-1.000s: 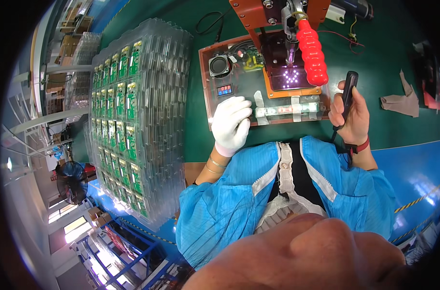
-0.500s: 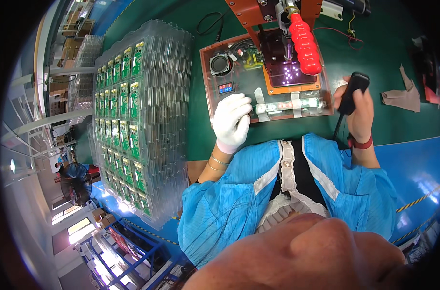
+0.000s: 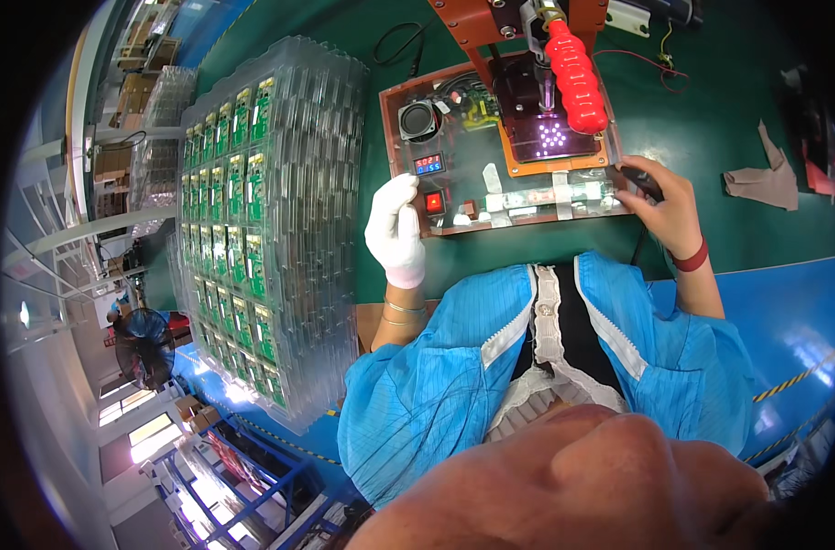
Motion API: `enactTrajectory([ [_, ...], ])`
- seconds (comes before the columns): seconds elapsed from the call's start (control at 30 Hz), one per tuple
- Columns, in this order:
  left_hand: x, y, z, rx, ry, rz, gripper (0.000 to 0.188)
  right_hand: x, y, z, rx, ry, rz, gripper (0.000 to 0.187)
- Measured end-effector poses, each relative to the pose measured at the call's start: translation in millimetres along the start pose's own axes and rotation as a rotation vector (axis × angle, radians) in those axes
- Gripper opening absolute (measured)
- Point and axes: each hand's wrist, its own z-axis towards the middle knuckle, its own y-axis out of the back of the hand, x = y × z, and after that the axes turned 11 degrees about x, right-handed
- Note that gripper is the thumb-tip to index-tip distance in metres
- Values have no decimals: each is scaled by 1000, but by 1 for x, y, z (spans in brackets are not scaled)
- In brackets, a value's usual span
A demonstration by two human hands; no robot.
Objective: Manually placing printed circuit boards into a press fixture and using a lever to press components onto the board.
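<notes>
My left hand [image 3: 395,229], in a white glove, is beside the left edge of a clear-topped test box [image 3: 472,174]. Its fingers are extended and nothing shows in them. My bare right hand [image 3: 665,209] grips a black handheld device [image 3: 645,183] with a cable, at the box's right edge; my fingers partly hide it. Near that hand, a clear tube [image 3: 532,197] is taped along the box's front. On the box are a lit red switch [image 3: 434,202], a small digital display [image 3: 428,164] and a round speaker [image 3: 418,120]. A dark plate [image 3: 553,139] shows glowing dots.
An orange press [image 3: 477,32] with a red ribbed handle [image 3: 577,82] stands over the box. To the left rises a tall stack of clear trays [image 3: 312,183] with green circuit boards [image 3: 255,188]. A beige cloth [image 3: 764,174] lies at the right on the green table [image 3: 702,110].
My left hand has moved left off the box's front, uncovering the red switch. My right hand has lowered the black device to the box's right edge. The red handle shifted slightly.
</notes>
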Motion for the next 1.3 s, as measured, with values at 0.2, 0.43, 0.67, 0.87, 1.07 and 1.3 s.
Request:
enactTrajectory([
  [0.2, 1, 2, -2, 24, -15, 15, 31, 3, -5, -2, -26, -50, 3, 45],
  [0.43, -1, 2, -2, 35, 4, 34, 31, 0, 4, -11, 108, -1, 176, 43],
  [0.67, -3, 5, -4, 3, 86, -20, 30, -3, 9, -10, 254, 80, 200, 50],
  [0.87, -6, 5, -1, -49, 181, 218, 41, -4, 5, -11, 146, -160, 486, 53],
  [1.07, -9, 6, 1, 157, 245, 310, 51, 11, 28, 28, -387, -96, 763, 40],
  [1.3, 0, 9, -10, 46, 306, 13, 54, 80, 43, 84, -407, 958, 86, 41],
])
